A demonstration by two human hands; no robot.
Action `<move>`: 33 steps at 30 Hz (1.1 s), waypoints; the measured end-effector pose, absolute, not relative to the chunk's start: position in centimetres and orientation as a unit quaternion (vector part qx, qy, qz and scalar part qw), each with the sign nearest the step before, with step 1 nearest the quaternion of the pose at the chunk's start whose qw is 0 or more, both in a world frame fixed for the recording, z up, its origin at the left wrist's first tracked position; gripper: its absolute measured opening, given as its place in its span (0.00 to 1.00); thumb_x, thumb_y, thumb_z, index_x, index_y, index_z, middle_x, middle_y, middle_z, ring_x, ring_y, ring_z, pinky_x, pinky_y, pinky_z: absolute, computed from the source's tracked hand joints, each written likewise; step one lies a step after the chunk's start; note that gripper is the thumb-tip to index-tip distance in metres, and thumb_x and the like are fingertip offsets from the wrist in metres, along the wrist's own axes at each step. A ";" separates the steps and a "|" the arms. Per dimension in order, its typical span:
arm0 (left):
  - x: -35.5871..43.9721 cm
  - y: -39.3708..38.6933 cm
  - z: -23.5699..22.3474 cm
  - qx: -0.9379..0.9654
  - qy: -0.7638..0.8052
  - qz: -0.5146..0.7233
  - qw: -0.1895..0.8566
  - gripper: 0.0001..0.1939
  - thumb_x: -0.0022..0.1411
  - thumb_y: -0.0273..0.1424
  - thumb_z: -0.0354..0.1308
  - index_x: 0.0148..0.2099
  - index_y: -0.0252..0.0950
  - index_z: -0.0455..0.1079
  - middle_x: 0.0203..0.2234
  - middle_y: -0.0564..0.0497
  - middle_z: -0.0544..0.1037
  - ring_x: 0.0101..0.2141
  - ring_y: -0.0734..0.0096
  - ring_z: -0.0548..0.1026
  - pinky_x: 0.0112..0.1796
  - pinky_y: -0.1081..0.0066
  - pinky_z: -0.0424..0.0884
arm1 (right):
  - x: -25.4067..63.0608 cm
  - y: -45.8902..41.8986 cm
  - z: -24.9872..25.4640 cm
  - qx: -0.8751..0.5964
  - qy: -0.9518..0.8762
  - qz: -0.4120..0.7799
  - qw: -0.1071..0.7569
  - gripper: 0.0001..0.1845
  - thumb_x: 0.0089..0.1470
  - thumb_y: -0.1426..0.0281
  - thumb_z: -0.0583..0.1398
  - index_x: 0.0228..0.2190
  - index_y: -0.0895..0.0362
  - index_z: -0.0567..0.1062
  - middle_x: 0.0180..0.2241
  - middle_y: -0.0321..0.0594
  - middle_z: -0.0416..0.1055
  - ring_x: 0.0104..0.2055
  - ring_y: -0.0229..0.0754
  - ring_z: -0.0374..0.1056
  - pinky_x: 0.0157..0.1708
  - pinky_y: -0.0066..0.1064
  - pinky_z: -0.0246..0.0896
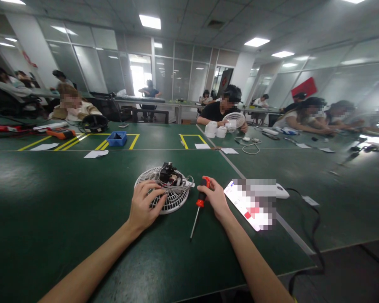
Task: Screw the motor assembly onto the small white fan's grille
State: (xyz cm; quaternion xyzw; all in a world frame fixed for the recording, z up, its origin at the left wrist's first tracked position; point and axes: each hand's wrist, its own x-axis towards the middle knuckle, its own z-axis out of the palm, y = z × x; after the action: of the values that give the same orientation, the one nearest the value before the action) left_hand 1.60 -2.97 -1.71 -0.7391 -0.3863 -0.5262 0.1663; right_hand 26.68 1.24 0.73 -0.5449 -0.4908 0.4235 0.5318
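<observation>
A small fan's round white grille lies on the green table, with a black motor unit and loose wires exposed on top. Over the near left side of the grille rests my left hand, its fingers apart and slightly bent, closed around nothing that I can see. To the right of the fan, my right hand grips a screwdriver by its red and black handle. The metal shaft slants down toward me, and its tip is apart from the fan.
A lit phone lies right of my right hand, beside a white device with a black cable. Further back are a blue bin, paper slips and white cups. Across the table a person holds another fan.
</observation>
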 end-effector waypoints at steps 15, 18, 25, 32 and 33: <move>1.6 -3.0 -2.0 -0.742 -0.386 -0.528 0.145 0.06 0.64 0.27 0.64 0.44 0.40 0.77 0.40 0.48 0.79 0.48 0.58 0.76 0.51 0.54 0.73 | 26.1 1.0 1.3 -0.451 -0.316 0.501 0.668 0.20 0.36 0.62 0.73 0.29 0.54 0.72 0.27 0.31 0.65 0.30 0.37 0.65 0.22 0.26 0.71; 1.7 -3.0 -1.9 -0.742 -0.384 -0.529 0.147 0.06 0.64 0.27 0.65 0.43 0.40 0.77 0.40 0.49 0.79 0.48 0.59 0.76 0.51 0.54 0.73 | 26.3 1.3 1.0 -0.447 -0.293 0.496 0.685 0.21 0.36 0.61 0.73 0.30 0.54 0.72 0.28 0.30 0.66 0.30 0.37 0.66 0.24 0.27 0.73; 1.7 -3.0 -1.8 -0.748 -0.372 -0.524 0.167 0.08 0.63 0.25 0.66 0.44 0.39 0.75 0.40 0.49 0.78 0.48 0.60 0.75 0.50 0.55 0.74 | 26.5 1.4 1.0 -0.441 -0.284 0.488 0.698 0.21 0.39 0.62 0.74 0.31 0.54 0.71 0.29 0.31 0.68 0.31 0.37 0.69 0.28 0.29 0.75; 1.8 -3.1 -1.8 -0.750 -0.367 -0.524 0.168 0.08 0.63 0.24 0.66 0.44 0.39 0.75 0.40 0.49 0.78 0.48 0.60 0.75 0.50 0.56 0.74 | 26.2 1.2 1.2 -0.441 -0.273 0.495 0.697 0.21 0.38 0.63 0.74 0.31 0.55 0.72 0.31 0.32 0.68 0.32 0.37 0.68 0.27 0.27 0.75; 1.8 -3.1 -1.8 -0.750 -0.367 -0.524 0.167 0.08 0.63 0.24 0.66 0.44 0.39 0.75 0.40 0.49 0.78 0.48 0.60 0.75 0.50 0.56 0.74 | 26.2 1.1 1.2 -0.441 -0.274 0.496 0.696 0.21 0.38 0.63 0.74 0.31 0.55 0.72 0.31 0.32 0.68 0.32 0.37 0.68 0.27 0.27 0.75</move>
State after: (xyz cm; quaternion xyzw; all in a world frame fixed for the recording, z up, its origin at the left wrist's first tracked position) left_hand 1.79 -3.07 -1.83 -0.7502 -0.3674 -0.5237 0.1672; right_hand 26.19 1.12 1.21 -0.4406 -0.2738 0.4961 0.6962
